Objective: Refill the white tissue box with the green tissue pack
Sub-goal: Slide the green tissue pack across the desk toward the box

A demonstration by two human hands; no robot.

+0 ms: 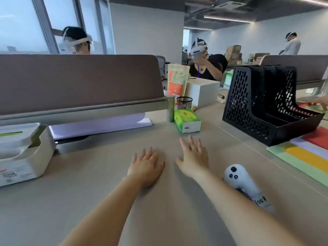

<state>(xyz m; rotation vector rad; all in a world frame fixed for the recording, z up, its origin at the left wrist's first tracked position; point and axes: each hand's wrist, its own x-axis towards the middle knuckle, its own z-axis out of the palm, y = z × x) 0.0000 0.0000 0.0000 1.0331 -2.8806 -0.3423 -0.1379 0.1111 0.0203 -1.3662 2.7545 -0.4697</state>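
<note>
The white tissue box stands at the left edge of the desk, its lid lying a little askew on top. The green tissue pack lies farther back in the middle, beside the end of the desk divider. My left hand rests flat on the desk with its fingers spread and nothing in it. My right hand hovers just to the right of it, fingers apart and pointing toward the green pack, a hand's length short of it.
A white controller lies by my right forearm. A black mesh file rack and coloured paper sheets fill the right side. A mesh pen cup, an orange pouch and a white box stand behind the pack. The grey divider runs along the left.
</note>
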